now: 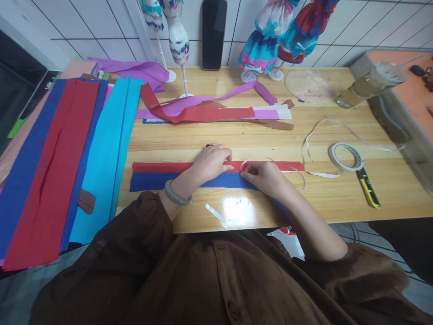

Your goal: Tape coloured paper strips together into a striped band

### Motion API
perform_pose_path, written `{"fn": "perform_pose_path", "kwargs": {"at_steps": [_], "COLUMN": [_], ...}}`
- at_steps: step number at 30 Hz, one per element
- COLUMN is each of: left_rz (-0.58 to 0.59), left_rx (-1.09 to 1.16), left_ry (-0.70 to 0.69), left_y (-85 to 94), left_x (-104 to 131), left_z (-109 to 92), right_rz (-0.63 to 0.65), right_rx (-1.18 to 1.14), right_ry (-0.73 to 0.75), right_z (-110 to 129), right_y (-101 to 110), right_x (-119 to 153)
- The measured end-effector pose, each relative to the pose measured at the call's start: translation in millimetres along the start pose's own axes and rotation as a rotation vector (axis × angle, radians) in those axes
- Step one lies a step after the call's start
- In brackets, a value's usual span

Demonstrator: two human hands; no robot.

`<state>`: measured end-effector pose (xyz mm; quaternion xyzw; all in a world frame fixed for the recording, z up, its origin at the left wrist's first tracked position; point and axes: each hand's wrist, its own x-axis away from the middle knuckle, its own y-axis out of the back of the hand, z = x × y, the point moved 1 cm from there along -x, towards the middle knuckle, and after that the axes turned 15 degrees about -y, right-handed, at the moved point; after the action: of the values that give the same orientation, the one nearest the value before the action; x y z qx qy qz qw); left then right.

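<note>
A red crepe paper strip lies along the upper edge of a blue crepe paper strip on the wooden table. My left hand rests on both strips, fingers bent, its thumb and forefinger closing on the red one. Close by on the right, my right hand pinches the end of a thin white strip against the red paper. That white strip curls in a loop around my right hand. A short white piece lies near the table's front edge.
Crepe paper sheets, among them a red one and a turquoise one, cover the left side. Cut strips lie behind my hands. Rightward are a tape roll, a utility knife and a bottle. A phone leans at the back.
</note>
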<state>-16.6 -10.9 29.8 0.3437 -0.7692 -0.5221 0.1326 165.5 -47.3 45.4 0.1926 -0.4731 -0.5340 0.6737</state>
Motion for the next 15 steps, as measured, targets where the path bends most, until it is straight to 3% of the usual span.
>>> {"fn": "perform_pose_path", "kwargs": {"at_steps": [15], "left_rz": [0.006], "left_rx": [0.012], "left_ry": [0.009], "left_y": [-0.1], "left_x": [0.2], "left_z": [0.0], "right_rz": [0.043], "right_rx": [0.008], "right_ry": [-0.004], "right_z": [-1.3], "right_y": [2.1], "right_x": [-4.9]}}
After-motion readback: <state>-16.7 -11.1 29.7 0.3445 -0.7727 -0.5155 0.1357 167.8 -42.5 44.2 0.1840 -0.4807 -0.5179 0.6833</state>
